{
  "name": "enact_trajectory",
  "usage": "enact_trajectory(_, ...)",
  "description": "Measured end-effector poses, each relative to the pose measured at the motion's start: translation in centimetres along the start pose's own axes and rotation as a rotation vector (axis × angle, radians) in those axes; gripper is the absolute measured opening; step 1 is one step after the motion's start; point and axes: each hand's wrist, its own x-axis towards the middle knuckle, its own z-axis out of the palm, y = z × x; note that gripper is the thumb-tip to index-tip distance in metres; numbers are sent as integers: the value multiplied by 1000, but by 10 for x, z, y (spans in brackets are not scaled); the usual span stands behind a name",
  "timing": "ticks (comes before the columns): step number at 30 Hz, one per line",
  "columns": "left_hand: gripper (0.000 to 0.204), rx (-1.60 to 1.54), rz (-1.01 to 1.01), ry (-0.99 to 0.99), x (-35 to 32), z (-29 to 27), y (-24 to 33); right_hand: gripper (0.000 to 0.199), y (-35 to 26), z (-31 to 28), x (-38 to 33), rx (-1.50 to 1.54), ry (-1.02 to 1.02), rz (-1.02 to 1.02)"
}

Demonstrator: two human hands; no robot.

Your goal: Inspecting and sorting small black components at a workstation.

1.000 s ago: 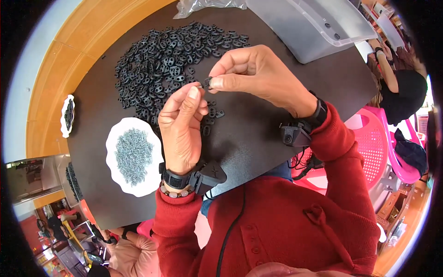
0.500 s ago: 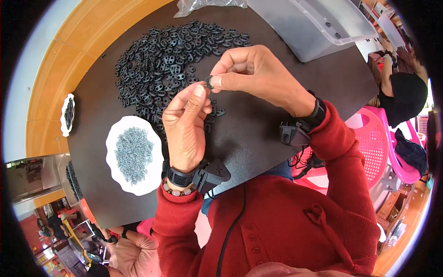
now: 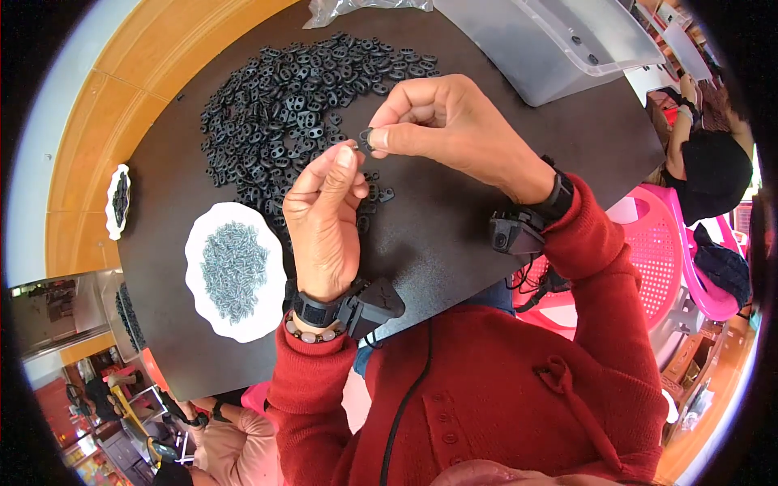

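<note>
Head view, from left to right: at the far left edge of my dark brown, smooth desk (image 3: 470,243) stands a small white dish with wavy rim (image 3: 111,212), holding dark pieces. Nearer to me is a bigger white dish with scalloped rim (image 3: 243,329), and in its middle lies a pile of small silvery-grey pieces shaped like springs (image 3: 235,271). Beyond it, and to its right, spreads a wide heap of black, rounded plastic pieces with two holes (image 3: 275,113).

My left hand (image 3: 324,219) is raised in front of the heap's near right side, its thumb and index finger pinched together on a tiny piece (image 3: 354,147), whose kind is too small to tell. Just beside these fingertips, a single black, small plastic piece (image 3: 365,139) is gripped between the thumb and index finger of my right hand (image 3: 454,130), above the desk. The other fingers of this hand are curled.

Behind, a crumpled transparent plastic bag (image 3: 365,8) lies at the far edge, and farther right stands a clear, frosted plastic box (image 3: 535,69).
</note>
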Motion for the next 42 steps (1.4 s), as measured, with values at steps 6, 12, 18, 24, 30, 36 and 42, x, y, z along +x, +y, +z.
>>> enact_trajectory(6,24,-18,5,14,1,-1,-2,18,3,1,0,-28,-4,11)
enact_trajectory(12,25,8,26,2,-1,-1,-3,18,5,2,1,-19,-6,-10)
enact_trajectory(18,23,24,41,13,-2,2,-4,17,10,2,2,-29,-1,-29)
enact_trajectory(24,20,218,172,52,-2,5,-6,17,10,1,0,-93,2,-80)
enact_trajectory(30,20,279,195,70,-3,5,-8,18,12,1,0,-107,0,-82)
enact_trajectory(36,23,258,174,14,-5,3,-7,19,8,0,-1,-86,-2,-51)
enact_trajectory(42,33,128,82,-3,-8,6,4,19,8,1,1,-4,-7,-16)
